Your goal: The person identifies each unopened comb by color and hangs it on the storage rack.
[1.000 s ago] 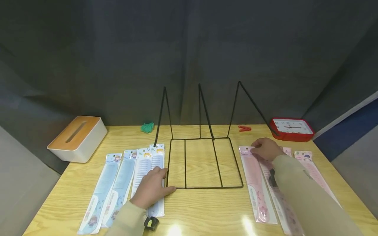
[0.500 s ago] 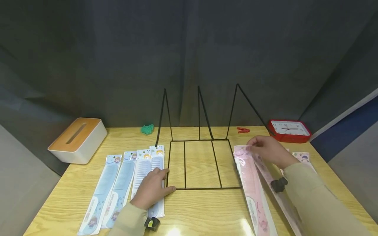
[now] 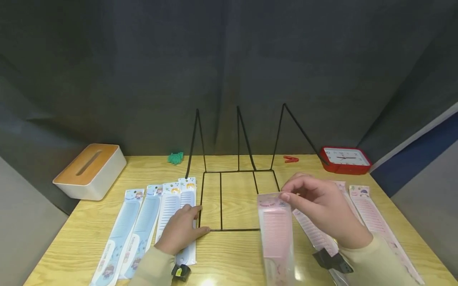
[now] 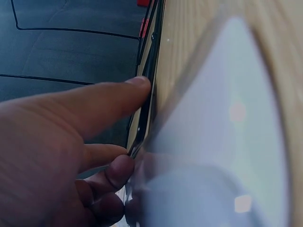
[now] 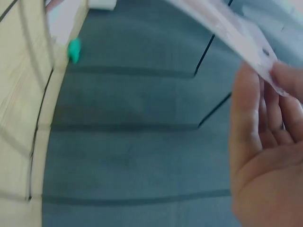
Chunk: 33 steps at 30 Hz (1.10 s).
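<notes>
My right hand [image 3: 322,206] pinches the top end of a pink comb [image 3: 274,234] in clear packaging, between thumb and fingers. The comb hangs raised in front of the black wire rack [image 3: 221,198], covering its front right corner in the head view. In the right wrist view the pinched packaging [image 5: 227,28] runs up and left from the fingertips. My left hand [image 3: 180,230] holds the rack's front left corner, with thumb and index fingertip on the bars; its other fingers curl in the left wrist view. Packaged blue combs [image 3: 123,222] lie under and left of this hand.
Two more packaged pink combs [image 3: 375,218] lie at right, one partly under my right arm. A tissue box [image 3: 89,171] stands back left, a red clock [image 3: 345,159] back right. Green string [image 3: 175,158] and a red clothespin [image 3: 291,159] lie behind. The rack's prongs rise at the back.
My right hand has lifted the leftmost pink comb off the table and brought it left and nearer, in front of the rack. The left hand stays at the rack's corner.
</notes>
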{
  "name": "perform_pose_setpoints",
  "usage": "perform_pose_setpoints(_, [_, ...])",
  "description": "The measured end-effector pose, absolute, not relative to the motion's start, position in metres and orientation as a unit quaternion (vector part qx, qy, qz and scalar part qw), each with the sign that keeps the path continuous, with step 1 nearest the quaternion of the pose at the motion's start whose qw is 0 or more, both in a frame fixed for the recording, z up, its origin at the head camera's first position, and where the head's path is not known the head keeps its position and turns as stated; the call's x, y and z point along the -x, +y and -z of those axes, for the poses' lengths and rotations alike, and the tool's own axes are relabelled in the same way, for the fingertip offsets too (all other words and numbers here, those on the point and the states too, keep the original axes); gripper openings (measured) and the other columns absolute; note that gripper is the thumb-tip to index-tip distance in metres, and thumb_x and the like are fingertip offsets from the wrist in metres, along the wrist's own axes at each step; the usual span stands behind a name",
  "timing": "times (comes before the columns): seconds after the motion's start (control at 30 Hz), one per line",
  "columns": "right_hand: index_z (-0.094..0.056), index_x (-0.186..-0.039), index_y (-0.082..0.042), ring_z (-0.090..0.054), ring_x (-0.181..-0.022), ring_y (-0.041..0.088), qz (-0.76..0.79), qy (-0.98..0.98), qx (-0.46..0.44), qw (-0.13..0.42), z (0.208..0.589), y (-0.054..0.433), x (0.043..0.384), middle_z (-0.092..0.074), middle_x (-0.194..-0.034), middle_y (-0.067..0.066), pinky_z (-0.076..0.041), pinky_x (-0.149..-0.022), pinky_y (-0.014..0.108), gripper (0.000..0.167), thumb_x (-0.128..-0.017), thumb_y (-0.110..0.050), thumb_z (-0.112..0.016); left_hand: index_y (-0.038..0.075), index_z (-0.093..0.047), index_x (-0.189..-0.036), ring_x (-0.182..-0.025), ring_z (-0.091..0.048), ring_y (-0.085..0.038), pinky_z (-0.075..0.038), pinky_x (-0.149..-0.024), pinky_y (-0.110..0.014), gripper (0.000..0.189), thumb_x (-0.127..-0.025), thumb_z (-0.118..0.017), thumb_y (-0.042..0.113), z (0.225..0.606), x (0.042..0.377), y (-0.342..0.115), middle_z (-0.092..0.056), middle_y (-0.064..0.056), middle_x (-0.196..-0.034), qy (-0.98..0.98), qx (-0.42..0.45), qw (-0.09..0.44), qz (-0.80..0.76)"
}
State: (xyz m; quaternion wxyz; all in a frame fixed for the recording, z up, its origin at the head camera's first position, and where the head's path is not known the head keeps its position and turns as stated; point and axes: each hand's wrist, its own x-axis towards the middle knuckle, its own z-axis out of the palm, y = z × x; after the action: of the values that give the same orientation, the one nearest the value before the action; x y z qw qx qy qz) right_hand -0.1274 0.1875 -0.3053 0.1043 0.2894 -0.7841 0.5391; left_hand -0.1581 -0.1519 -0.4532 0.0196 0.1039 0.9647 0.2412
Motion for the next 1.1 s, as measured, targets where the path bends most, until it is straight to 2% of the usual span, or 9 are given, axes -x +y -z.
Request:
perform_pose_setpoints(0.17, [-0.070,-0.094,0.001,-0.060,-0.074,0.013,-0.594,-0.722,-0.313,0.168,0.297,0.155,0.122,-0.068,-0.091,0.010,-0.052,-0.065,0.023,0.015,-0.086,0.014,-0.069,0.002,-0.059,-0.137,-0.072,-0.045,-0.013,-0.042,-0.064,-0.031,0.074,-0.080,-0.083,0.043,0.452,0.160,-0.158,-0.054,0.001,-0.091,0.968,-0.104,0.017,-0.228])
perform_pose_setpoints(0.33, [-0.071,-0.095,0.000,-0.059,-0.073,0.016,-0.613,-0.704,-0.300,0.198,0.288,0.137,0.128,-0.066,-0.091,0.012,-0.053,-0.066,0.023,0.011,-0.088,0.009,-0.070,0.002,-0.058,-0.139,-0.071,-0.046,-0.012,-0.042,-0.064,-0.030,0.074,-0.081,-0.082,0.043,0.451,0.160,-0.162,-0.056,0.001,-0.092,0.970,-0.108,0.018,-0.216])
perform_pose_setpoints(0.53, [-0.071,-0.095,-0.004,-0.061,-0.069,0.019,-0.588,-0.742,-0.264,0.184,0.276,0.129,0.138,-0.065,-0.091,0.005,-0.056,-0.064,0.027,0.008,-0.091,0.003,-0.071,0.001,-0.058,-0.138,-0.071,-0.045,-0.013,-0.041,-0.063,-0.031,0.074,-0.081,-0.082,0.042,0.452,0.160,-0.163,-0.056,-0.001,-0.091,0.970,-0.117,0.011,-0.211])
perform_pose_setpoints(0.77, [-0.072,-0.096,-0.005,-0.061,-0.069,0.021,-0.575,-0.761,-0.245,0.175,0.277,0.126,0.151,-0.066,-0.091,0.004,-0.057,-0.065,0.030,0.004,-0.092,-0.003,-0.072,0.001,-0.059,-0.138,-0.072,-0.046,-0.013,-0.042,-0.063,-0.031,0.074,-0.080,-0.082,0.042,0.453,0.159,-0.159,-0.056,-0.001,-0.091,0.970,-0.127,0.007,-0.206])
perform_pose_setpoints(0.97, [-0.071,-0.103,-0.007,-0.061,-0.077,0.022,-0.577,-0.778,-0.200,0.149,0.278,0.125,0.187,-0.068,-0.095,0.005,-0.057,-0.070,0.030,0.014,-0.096,-0.019,-0.071,0.000,-0.060,-0.136,-0.072,-0.047,-0.013,-0.043,-0.063,-0.031,0.073,-0.080,-0.082,0.042,0.455,0.159,-0.154,-0.057,-0.001,-0.091,0.970,-0.134,-0.004,-0.203])
perform_pose_setpoints(1.1, [-0.071,-0.105,-0.008,-0.061,-0.083,0.020,-0.577,-0.784,-0.172,0.151,0.275,0.119,0.214,-0.068,-0.099,0.006,-0.055,-0.072,0.029,0.020,-0.096,-0.026,-0.070,0.000,-0.060,-0.136,-0.071,-0.047,-0.014,-0.042,-0.062,-0.031,0.073,-0.080,-0.082,0.042,0.456,0.158,-0.151,-0.058,-0.002,-0.092,0.970,-0.132,-0.001,-0.205])
